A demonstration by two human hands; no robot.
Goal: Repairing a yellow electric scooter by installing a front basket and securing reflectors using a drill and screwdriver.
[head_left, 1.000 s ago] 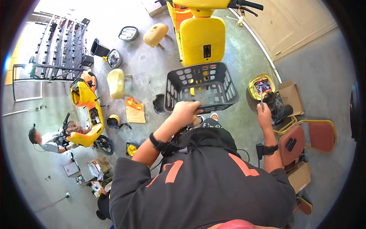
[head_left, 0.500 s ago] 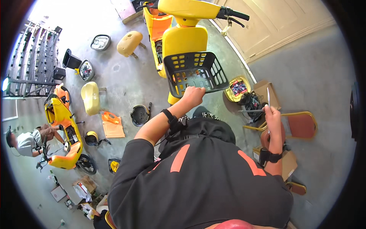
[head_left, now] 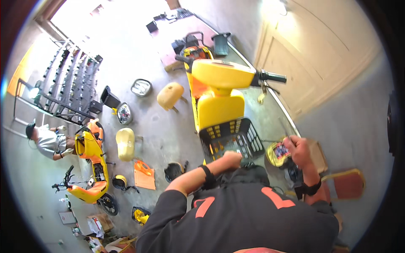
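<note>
A black plastic basket (head_left: 221, 139) with slotted walls is fixed to the front of a yellow scooter (head_left: 220, 110). My left hand (head_left: 231, 160) is closed on the basket's near rim. To the right of the basket, my right hand (head_left: 298, 149) is closed round a thin metal rod-like tool (head_left: 273, 140), which points left toward the basket wall. A second thin piece sticks up from the same hand, blurred, so its kind is unclear. Some small items show at the bottom of the basket, too small to name.
A yellow round part with wiring (head_left: 277, 154) and a cardboard box (head_left: 316, 156) lie at my right, by a red-seated chair (head_left: 348, 185). Scooter seats (head_left: 125, 144), lamps (head_left: 141, 87) and helmet-like shells (head_left: 173, 171) lie left. Another person (head_left: 49, 141) stands by a second scooter (head_left: 93, 164).
My view has tilted up, so the scooter sits lower in it. My right hand has come nearer the basket, its rod toward the basket wall. My left hand stays at the rim.
</note>
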